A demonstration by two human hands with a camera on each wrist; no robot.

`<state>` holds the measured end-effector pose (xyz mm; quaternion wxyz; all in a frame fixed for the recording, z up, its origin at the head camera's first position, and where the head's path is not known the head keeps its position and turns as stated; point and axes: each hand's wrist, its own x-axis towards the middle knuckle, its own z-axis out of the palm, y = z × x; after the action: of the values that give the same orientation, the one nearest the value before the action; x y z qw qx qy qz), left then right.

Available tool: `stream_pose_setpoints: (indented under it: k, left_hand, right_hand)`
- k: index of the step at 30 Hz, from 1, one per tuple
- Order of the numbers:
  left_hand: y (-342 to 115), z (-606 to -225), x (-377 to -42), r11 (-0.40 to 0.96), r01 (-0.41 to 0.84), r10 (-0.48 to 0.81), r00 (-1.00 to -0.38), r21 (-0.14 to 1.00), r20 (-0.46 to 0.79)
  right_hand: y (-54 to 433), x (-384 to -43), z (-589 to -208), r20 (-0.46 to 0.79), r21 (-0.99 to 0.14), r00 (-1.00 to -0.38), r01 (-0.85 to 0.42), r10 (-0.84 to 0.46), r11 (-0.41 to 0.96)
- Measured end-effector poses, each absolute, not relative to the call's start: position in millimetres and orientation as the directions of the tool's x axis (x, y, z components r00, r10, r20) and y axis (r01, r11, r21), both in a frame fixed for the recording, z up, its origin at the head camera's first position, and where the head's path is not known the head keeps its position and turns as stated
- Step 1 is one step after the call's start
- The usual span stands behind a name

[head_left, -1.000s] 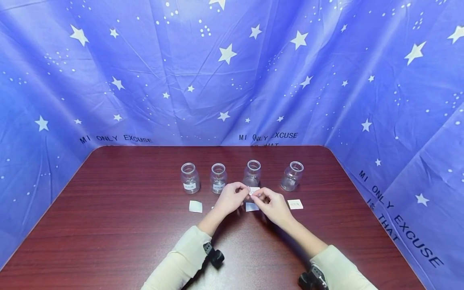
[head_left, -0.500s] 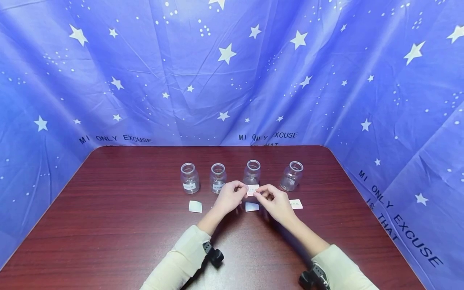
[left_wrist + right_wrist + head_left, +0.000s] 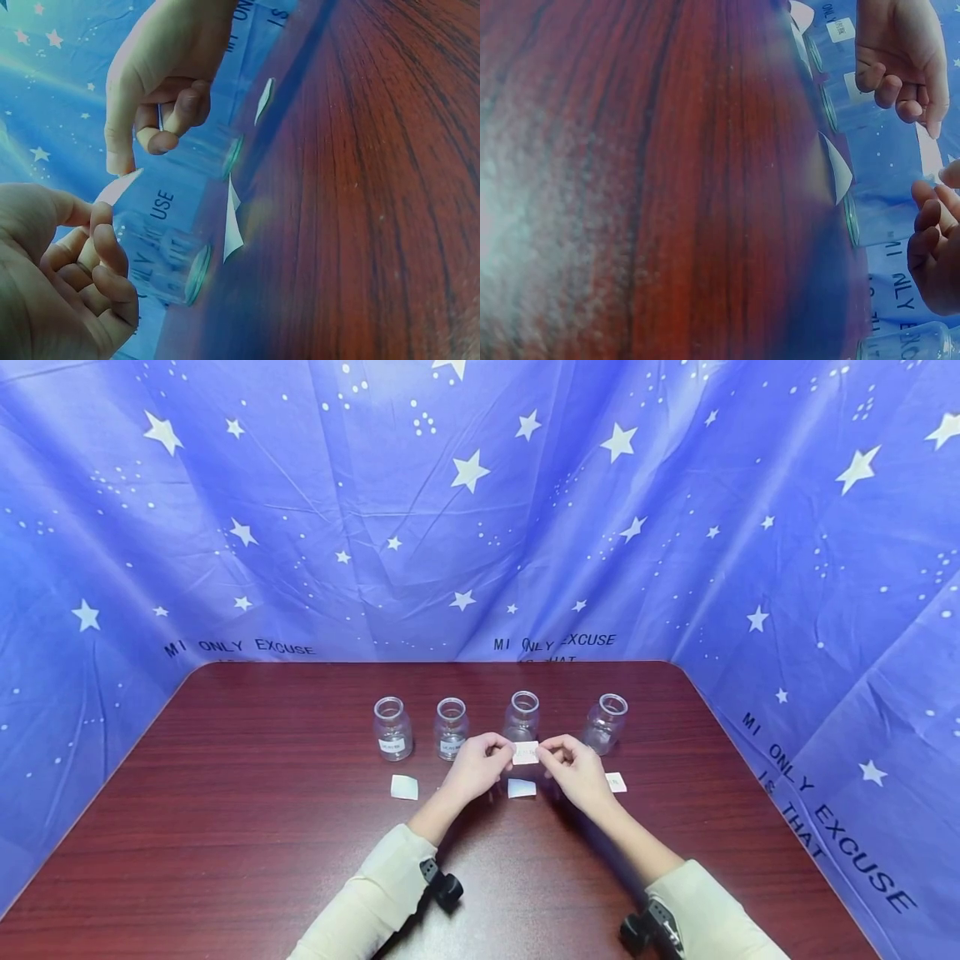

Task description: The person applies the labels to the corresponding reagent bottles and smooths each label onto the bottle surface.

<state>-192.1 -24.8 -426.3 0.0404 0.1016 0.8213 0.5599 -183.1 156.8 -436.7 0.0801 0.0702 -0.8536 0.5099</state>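
A small white label (image 3: 526, 752) with dark print is stretched between my two hands, in front of the third jar (image 3: 522, 717) from the left. My left hand (image 3: 477, 769) pinches its left end between thumb and forefinger. At the right end, the fingertips of my right hand (image 3: 576, 772) hold the edge. In the left wrist view the label (image 3: 118, 189) appears nearly edge-on, slightly bent. The third jar is open-topped clear glass; its lower front is hidden behind the label. Directly below lies a pale curled paper piece (image 3: 522, 788) on the table.
Two glass jars with white labels, the leftmost jar (image 3: 393, 727) and its neighbour (image 3: 452, 722), stand left. A fourth jar (image 3: 606, 722) stands right, partly behind my right hand. A pale paper square (image 3: 404, 787) and a printed label (image 3: 617, 782) lie on the dark red table (image 3: 262, 827).
My right hand has shifted right along the label to its right end, so more of the label's face shows. My left hand stays nearly still, keeping its pinch.
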Motion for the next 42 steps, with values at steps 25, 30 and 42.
stream_pose_setpoints:
  k: [25, 30, 42]
  left_hand:
    - [-28.1, -427.7, -193.1, 0.399, 0.185, 0.226, -0.969, 0.898, 0.099]
    - [-27.1, -430.1, -194.6, 0.411, 0.191, 0.221, -0.969, 0.892, 0.106]
    - [-22.4, -428.2, -196.3, 0.467, 0.193, 0.202, -0.973, 0.863, 0.108]
  right_hand:
    - [148.2, -162.2, -402.1, 0.132, -0.896, -0.988, -0.152, -0.077, 0.417]
    - [152.2, -167.9, -409.7, 0.145, -0.895, -0.986, -0.167, -0.085, 0.413]
    - [164.0, -189.7, -441.4, 0.164, -0.889, -0.984, -0.176, -0.065, 0.423]
